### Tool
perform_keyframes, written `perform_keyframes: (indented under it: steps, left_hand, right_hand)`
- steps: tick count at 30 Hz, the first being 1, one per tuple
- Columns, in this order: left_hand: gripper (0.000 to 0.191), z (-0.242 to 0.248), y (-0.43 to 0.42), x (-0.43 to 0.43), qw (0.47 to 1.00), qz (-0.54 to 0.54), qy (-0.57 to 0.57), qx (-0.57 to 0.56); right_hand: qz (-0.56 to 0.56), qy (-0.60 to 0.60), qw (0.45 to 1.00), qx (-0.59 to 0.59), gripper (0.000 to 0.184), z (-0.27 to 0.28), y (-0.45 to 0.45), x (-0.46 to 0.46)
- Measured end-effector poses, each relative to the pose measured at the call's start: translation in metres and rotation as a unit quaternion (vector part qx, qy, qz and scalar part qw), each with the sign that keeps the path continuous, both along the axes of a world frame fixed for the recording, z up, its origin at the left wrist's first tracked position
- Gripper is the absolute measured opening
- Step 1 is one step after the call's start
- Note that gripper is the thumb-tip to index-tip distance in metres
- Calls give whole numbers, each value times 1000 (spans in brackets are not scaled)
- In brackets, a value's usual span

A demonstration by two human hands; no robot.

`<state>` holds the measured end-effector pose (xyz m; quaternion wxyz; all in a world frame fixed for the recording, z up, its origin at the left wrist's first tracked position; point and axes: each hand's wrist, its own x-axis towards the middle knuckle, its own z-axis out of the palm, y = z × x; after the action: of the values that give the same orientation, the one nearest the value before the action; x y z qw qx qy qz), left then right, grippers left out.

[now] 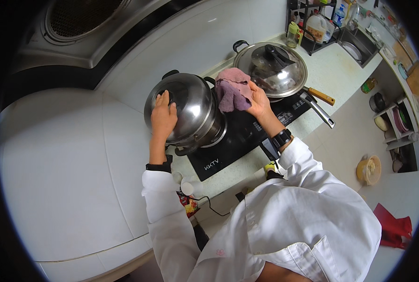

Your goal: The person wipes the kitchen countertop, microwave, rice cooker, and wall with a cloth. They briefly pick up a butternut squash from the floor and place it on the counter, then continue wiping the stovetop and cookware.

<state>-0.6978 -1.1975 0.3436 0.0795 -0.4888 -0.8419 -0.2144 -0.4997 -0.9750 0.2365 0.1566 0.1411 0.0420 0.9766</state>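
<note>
A large stainless-steel pot with dark side handles stands at the left of the black cooktop, covered by a domed metal lid. Over the lid's dark knob lies my left hand, thumb and fingers on either side of it. My right hand holds a bunched pink and purple cloth just right of that lid. Behind the cloth, to the right, sits a wide pan under a domed lid with a black handle on top. The fingertips under the cloth are hidden.
A wooden handle and a metal handle jut past the counter's front edge. A black rack holds bottles near the sink. White cups stand near my left forearm; a range hood hangs upper left.
</note>
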Motion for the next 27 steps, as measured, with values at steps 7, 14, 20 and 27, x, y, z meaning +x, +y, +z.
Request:
perform_keyframes:
  steps: [7,14,20,27]
  left_hand:
    - [41,32,-16,30,982,4,18,185]
    - [33,-22,-74,144,949,-58,-136,278]
    - [27,-121,-125,187,919,66,-328,210]
    - [29,-165,-163,193,883,104,-429,158]
  right_hand:
    - [3,-63,998,32,50,3,-38,55]
    - [3,-313,927,207,46,-82,-56,72]
    - [-294,-582,254,715,68,-163,-93,86]
    - [-358,-582,153,714,82,-183,-160,40]
